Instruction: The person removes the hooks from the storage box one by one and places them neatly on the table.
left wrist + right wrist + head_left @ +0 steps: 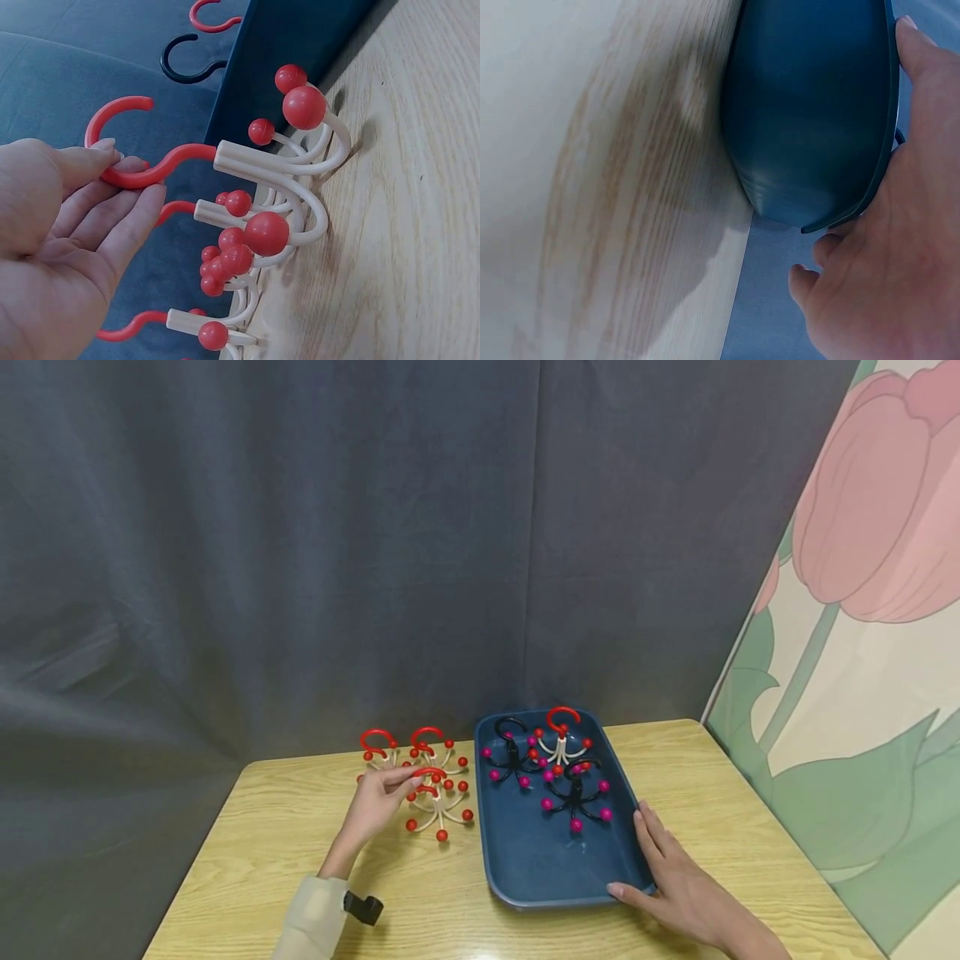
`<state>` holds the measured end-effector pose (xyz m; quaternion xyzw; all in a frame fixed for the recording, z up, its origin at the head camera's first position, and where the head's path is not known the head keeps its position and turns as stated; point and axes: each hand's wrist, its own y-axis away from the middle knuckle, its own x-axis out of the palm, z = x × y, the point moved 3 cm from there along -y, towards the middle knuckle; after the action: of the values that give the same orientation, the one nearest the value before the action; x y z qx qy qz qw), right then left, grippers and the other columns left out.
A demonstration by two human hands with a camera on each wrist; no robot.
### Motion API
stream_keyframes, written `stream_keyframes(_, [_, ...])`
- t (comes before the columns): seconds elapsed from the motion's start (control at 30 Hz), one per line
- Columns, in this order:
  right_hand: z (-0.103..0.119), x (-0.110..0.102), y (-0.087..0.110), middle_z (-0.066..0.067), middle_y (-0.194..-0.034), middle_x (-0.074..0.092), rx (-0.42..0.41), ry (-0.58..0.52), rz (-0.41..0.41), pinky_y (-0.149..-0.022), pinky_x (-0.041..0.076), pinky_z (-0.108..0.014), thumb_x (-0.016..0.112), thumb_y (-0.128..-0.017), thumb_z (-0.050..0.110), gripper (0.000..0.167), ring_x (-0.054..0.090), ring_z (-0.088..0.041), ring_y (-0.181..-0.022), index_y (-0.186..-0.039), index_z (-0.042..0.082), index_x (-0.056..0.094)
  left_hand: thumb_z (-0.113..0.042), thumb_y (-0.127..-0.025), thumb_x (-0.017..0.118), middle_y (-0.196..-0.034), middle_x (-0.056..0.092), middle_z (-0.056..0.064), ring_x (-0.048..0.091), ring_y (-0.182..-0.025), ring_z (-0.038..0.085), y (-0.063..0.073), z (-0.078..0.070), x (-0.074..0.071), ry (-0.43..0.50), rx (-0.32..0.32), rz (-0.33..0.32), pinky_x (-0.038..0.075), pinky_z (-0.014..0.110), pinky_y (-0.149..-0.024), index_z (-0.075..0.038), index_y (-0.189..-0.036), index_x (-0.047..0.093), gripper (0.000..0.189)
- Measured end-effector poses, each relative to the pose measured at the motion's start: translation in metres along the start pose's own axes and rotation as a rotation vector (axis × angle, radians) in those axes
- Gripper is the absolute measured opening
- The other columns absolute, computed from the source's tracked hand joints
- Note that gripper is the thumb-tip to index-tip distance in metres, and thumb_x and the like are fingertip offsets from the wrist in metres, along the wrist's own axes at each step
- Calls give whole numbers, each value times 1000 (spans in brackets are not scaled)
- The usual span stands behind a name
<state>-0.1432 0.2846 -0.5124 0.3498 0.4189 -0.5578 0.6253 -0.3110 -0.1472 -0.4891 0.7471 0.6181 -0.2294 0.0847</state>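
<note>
My left hand (378,802) pinches the red hook of a white multi-arm hook hanger (438,806) with red ball tips. In the left wrist view, that hanger (259,159) has its curved arms close to the tabletop; whether they touch it I cannot tell. Two similar white hangers with red hooks (377,742) (429,739) stand behind it. At the blue tray's (525,885) near right corner rests my right hand (686,885), thumb on the front rim and fingers along the side. Inside the tray are two black hangers (513,756) (576,793) with magenta tips and one white hanger (561,747).
The wooden table (247,860) carries everything. A dark curtain (375,568) hangs directly behind it, and a wall with painted tulips (862,510) rises on the right. A small black device (363,908) sits at my left wrist.
</note>
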Motion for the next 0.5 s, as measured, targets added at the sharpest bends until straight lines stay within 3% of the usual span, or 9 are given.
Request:
stream_keyframes(0.23, [2,-2,1,-26,-175,14,-6,-3,-10,-116,40,-67,66,-91,72,116,30,-52,-155,-166,-4,19,-14,-99,74,-129,76,12,77,-112,30,1,-11,1,-43,19,19,64,35,-88,-11,-131,75,32])
stream_keyframes(0.4, [2,0,1,-26,-175,13,1,-6,-2,-116,40,-68,65,-91,73,117,29,-52,-155,-166,-3,19,-19,-97,77,-134,74,12,72,-121,36,5,-41,-4,-111,83,-8,61,48,-96,-14,-133,73,37])
stream_keyframes(0.5, [2,0,1,-26,-175,13,0,-3,-5,-115,40,-68,66,-91,73,117,30,-53,-155,-166,-4,19,-23,-97,78,-133,74,11,72,-121,38,7,-63,-6,-152,156,-32,61,52,-93,-15,-132,74,37])
